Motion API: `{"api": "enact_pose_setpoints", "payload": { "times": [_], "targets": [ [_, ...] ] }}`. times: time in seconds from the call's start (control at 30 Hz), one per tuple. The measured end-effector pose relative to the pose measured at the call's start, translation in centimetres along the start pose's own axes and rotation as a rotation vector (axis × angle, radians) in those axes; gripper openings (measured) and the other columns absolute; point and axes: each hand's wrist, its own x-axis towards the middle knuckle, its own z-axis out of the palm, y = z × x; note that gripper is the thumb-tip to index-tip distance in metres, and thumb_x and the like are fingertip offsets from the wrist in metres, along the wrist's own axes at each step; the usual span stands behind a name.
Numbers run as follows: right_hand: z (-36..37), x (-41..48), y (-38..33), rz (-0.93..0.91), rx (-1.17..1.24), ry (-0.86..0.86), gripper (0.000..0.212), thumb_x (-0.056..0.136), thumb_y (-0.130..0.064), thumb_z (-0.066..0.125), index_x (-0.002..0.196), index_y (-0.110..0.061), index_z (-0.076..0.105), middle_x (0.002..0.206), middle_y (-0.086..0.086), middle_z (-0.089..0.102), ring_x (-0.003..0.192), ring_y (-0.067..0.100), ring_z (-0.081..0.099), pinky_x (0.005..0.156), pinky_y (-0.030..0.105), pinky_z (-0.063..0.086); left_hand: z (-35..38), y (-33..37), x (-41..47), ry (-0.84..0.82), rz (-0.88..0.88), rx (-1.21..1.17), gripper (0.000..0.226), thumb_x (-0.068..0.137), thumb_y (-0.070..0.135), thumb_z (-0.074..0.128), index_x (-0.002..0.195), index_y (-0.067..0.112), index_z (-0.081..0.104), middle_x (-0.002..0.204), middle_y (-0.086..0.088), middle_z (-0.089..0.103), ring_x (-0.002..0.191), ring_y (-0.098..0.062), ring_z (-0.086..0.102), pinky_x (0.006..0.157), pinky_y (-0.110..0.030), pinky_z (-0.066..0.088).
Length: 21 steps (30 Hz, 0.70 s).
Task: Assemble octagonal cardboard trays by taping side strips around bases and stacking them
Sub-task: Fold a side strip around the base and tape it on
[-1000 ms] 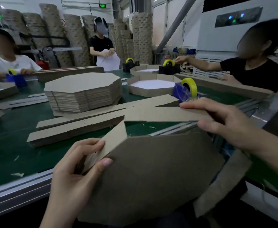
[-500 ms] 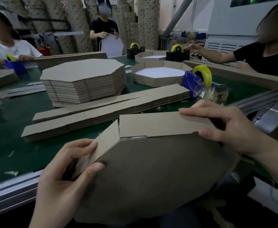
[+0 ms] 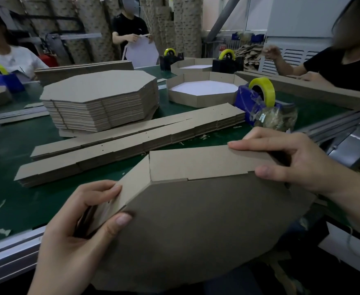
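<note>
I hold an octagonal cardboard base (image 3: 196, 226) tilted toward me over my lap, its brown underside facing me. A side strip (image 3: 196, 165) is folded along its far and left edges. My left hand (image 3: 76, 235) pinches the strip against the base's left edge, thumb on the underside. My right hand (image 3: 298, 162) grips the strip's right end at the base's upper right edge. A stack of octagonal bases (image 3: 98, 99) and piles of flat side strips (image 3: 119, 145) lie on the green table (image 3: 13, 201). A blue tape dispenser (image 3: 257, 96) with yellow tape stands at right.
A finished tray (image 3: 202, 92) with a white inside sits behind the strips, another tray (image 3: 191, 67) farther back beside two black dispensers. Three other people work around the table. A metal rail (image 3: 6, 260) edges the table's near side. Long strip piles line the right edge.
The view has tilted down. The strip's far section now lies flush against the base's far edge, and my hands have shifted slightly while keeping their hold.
</note>
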Motion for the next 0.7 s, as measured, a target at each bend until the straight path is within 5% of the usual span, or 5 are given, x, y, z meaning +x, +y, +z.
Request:
{"api": "enact_pose_setpoints", "payload": {
  "times": [0.2,0.37,0.5,0.7],
  "targets": [
    [0.0,0.4,0.0,-0.001,-0.033,-0.025,0.045,0.077,-0.032,0.064,0.121,-0.02,0.062,0.105,-0.003,0.061,0.099,0.009,0.059,0.085,0.016,0.045,-0.2,0.5,0.7,-0.068,0.039,0.066,0.035,0.075,0.048,0.069,0.104,0.031,0.06,0.12,0.003,0.064,0.11,-0.017,0.062,0.084,-0.038,0.05],
    [0.3,1.1,-0.4,-0.005,-0.027,-0.059,0.045,0.079,-0.03,0.064,0.122,-0.019,0.062,0.104,-0.001,0.06,0.1,0.008,0.058,0.087,0.016,0.043,2.0,4.9,4.6,-0.332,0.309,0.357,0.04,0.09,0.047,0.052,0.129,0.041,0.057,0.135,0.01,0.052,0.123,-0.012,0.052,0.099,-0.031,0.043],
    [0.4,1.7,-0.5,-0.005,-0.005,-0.101,0.045,0.08,-0.029,0.065,0.123,-0.017,0.062,0.104,0.002,0.059,0.099,0.008,0.058,0.087,0.017,0.043,4.0,6.7,6.6,-0.505,0.363,0.549,0.037,0.09,0.054,0.041,0.119,0.047,0.063,0.122,0.012,0.059,0.11,-0.013,0.057,0.082,-0.042,0.052],
    [0.0,2.5,-0.1,0.129,0.209,-0.16,0.034,0.083,-0.038,0.065,0.116,-0.03,0.07,0.109,0.011,0.068,0.108,0.019,0.062,0.085,0.014,0.044,4.5,6.4,6.5,-0.471,0.299,0.52,0.034,0.088,0.056,0.043,0.114,0.049,0.065,0.109,0.015,0.061,0.101,-0.014,0.061,0.073,-0.042,0.051]
  ]
}}
